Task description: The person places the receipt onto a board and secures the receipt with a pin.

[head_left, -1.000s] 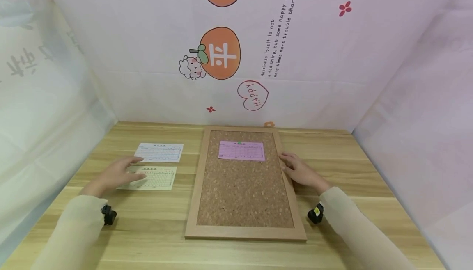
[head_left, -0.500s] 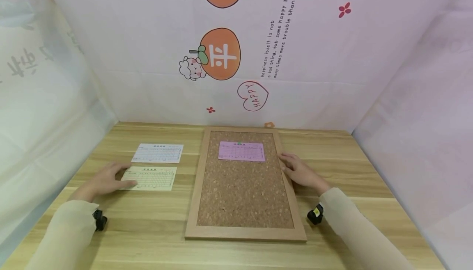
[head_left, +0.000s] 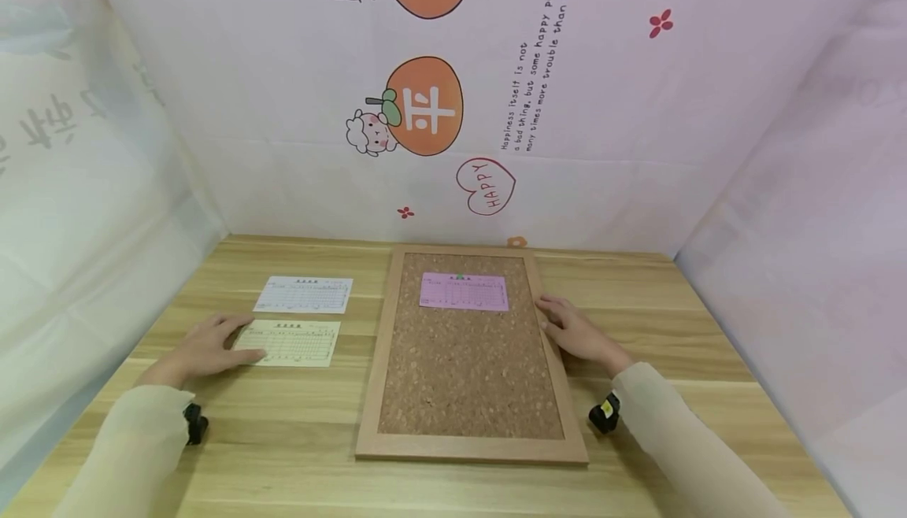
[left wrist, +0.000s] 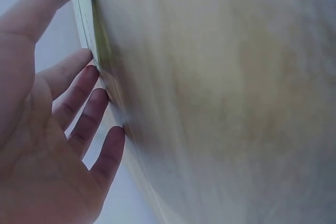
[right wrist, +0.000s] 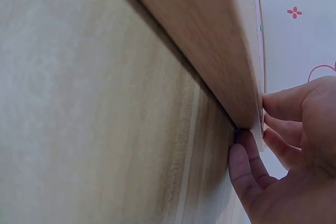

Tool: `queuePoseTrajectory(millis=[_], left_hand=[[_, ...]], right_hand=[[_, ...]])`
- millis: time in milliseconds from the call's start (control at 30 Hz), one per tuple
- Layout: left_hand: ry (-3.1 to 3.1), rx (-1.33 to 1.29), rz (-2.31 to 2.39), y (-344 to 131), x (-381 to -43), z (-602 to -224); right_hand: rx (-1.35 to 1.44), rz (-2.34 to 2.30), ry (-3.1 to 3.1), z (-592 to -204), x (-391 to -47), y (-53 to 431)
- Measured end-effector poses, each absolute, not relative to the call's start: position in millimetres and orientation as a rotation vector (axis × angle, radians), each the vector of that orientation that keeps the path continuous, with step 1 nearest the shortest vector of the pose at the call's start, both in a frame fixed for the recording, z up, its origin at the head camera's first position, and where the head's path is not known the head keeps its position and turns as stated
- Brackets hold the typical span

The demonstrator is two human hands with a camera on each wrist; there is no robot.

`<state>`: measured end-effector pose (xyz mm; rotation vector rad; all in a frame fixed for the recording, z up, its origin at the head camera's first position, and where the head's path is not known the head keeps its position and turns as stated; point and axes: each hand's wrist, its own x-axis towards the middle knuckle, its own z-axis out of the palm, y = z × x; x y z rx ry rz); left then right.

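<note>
My left hand point(head_left: 201, 349) lies at the left end of a pale yellow form slip point(head_left: 294, 343), its thumb over the slip's lower left and its fingertips by the upper left corner. In the left wrist view, the fingers point(left wrist: 86, 116) look fairly straight and their tips meet the table or slip edge. My right hand point(head_left: 575, 329) holds the right edge of a wood-framed cork board point(head_left: 468, 376). Close up, the thumb and some fingertips point(right wrist: 281, 106) rest on the frame's edge, others low against its side. A purple slip point(head_left: 464, 294) is fixed to the cork with a green pin point(head_left: 460, 276).
Just beyond the yellow slip lies a white form slip point(head_left: 305, 295). The cork board rests flat on the wood-grain table point(head_left: 298, 431). Hung sheets with cartoon prints point(head_left: 425, 105) stand behind the table and along both sides.
Across the first half second, my left hand slid left off both slips toward the yellow slip's left end, uncovering more of them. Since then it has hardly moved; my right hand stays put.
</note>
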<state>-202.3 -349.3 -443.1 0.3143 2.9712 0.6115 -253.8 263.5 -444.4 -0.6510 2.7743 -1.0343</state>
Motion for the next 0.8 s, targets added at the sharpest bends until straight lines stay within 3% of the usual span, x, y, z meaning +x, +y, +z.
queuePoseTrajectory(millis=[800], left_hand=[[2.959, 0.275, 0.673, -340.2, -202.2, -436.0]], right_hand=[[-0.631, -1.064, 2.747, -444.8, -253.2, 263.4]])
